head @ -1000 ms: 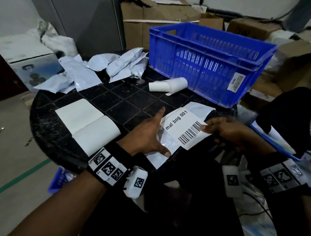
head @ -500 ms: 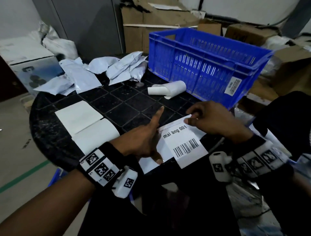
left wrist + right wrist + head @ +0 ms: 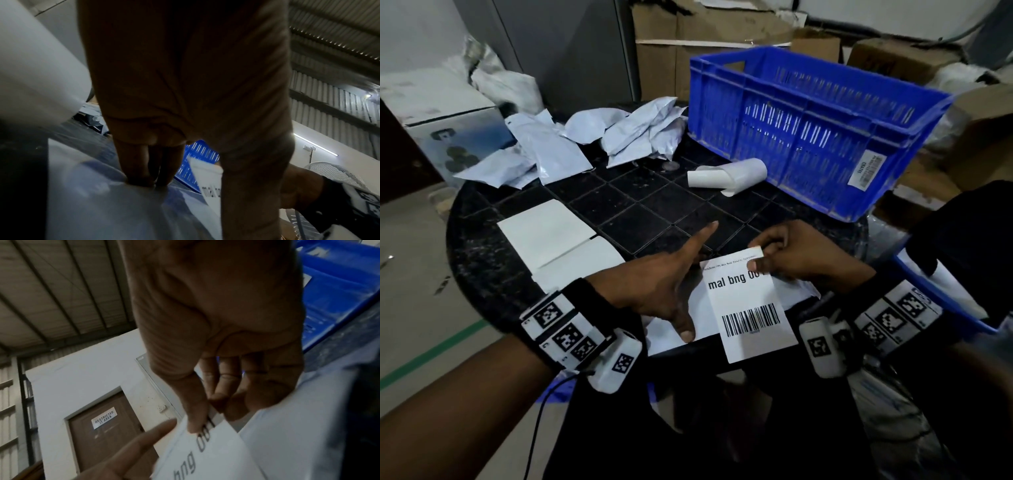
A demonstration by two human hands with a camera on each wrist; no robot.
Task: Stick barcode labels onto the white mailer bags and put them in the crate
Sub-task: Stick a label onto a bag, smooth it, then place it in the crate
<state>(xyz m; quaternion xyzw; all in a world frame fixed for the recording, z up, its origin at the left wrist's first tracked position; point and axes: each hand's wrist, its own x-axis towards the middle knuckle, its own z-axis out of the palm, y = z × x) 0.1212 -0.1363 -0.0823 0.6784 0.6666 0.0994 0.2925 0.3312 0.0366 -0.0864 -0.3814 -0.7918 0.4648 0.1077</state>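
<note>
Lower centre of the head view: white rectangular barcode label (image 3: 751, 308) printed "mal bng 00…", laid askew over a flat white plastic mailer bag (image 3: 700, 315) at the near rim of the round black tiled table (image 3: 654, 205), its bottom edge overhanging the bag. Right hand (image 3: 794, 260) pinching the label's top right corner between thumb and fingers, seen close in the right wrist view (image 3: 197, 421). Left hand (image 3: 661, 287) spread, index finger pointing away toward mid-frame, thumb pressed on the bag; in the left wrist view the fingertips (image 3: 141, 177) bearing straight down on the plastic.

Probably the placing step, label not yet smoothed down. To do well: square the label to the bag's edges before letting the corner drop, since it hangs past the lower edge; keep the bag pinned flat and taut; lay from one edge and sweep across with flat fingers to push out air and creases; keep the barcode off any fold. Whether the adhesive has already caught cannot be told.

Upper right: blue slotted plastic crate (image 3: 808, 137), its contents not visible from here. Upper left to centre: heap of crumpled white mailer bags (image 3: 592, 140). Mid-frame: curled white backing paper (image 3: 726, 176). Left: white label sheets (image 3: 554, 243).
</note>
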